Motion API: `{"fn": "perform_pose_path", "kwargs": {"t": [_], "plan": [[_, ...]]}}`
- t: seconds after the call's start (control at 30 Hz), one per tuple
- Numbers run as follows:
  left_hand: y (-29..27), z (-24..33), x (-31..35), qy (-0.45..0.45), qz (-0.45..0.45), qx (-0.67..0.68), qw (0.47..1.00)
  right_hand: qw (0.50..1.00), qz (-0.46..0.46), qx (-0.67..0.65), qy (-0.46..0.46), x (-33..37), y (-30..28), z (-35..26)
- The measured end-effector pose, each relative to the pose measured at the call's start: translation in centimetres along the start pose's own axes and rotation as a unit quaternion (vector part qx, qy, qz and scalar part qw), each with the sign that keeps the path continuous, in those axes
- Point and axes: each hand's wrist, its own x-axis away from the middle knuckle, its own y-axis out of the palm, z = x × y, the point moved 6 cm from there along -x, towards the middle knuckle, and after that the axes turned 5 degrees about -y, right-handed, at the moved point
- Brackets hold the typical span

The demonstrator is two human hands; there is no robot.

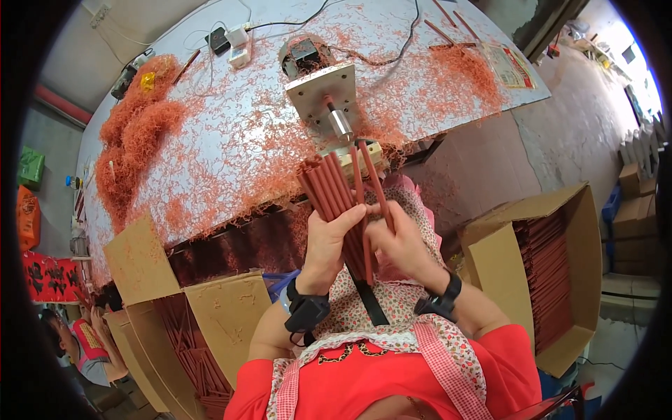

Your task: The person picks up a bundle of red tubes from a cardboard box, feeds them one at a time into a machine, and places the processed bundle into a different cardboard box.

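Note:
In front of my apron, my left hand (324,245) is closed around a bundle of reddish-brown sticks (327,185), its thumb across the front. Just to the right, my right hand (404,245) has its fingers curled round a single stick (376,183) that slants up and left. Another loose stick (358,175) stands between the two hands; which hand grips it I cannot tell. Beyond the stick tips is a small motor machine (304,56) with a square metal plate (323,87) and a shiny metal cylinder (341,124) pointing toward me.
Curly reddish shavings (140,136) are heaped on the white table (224,133). A cardboard box (584,280) of sticks stands at the right, another (227,308) at the lower left. A power strip (240,52) with cables lies at the back. Another person (91,343) is at the far left.

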Motion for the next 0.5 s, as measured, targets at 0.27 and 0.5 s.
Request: {"fn": "perform_pose_path", "kwargs": {"t": [0.27, 0.5], "plan": [[-0.6, -2.3, -0.1, -0.027, -0.013, 0.030, 0.999, 0.967, -0.071, -0.229, 0.089, 1.3, 0.0, 0.1], [-1.1, -5.0, 2.8, -0.122, -0.038, 0.034, 0.991, 0.952, -0.095, -0.272, 0.105, -0.8, 0.0, -1.7]]}}
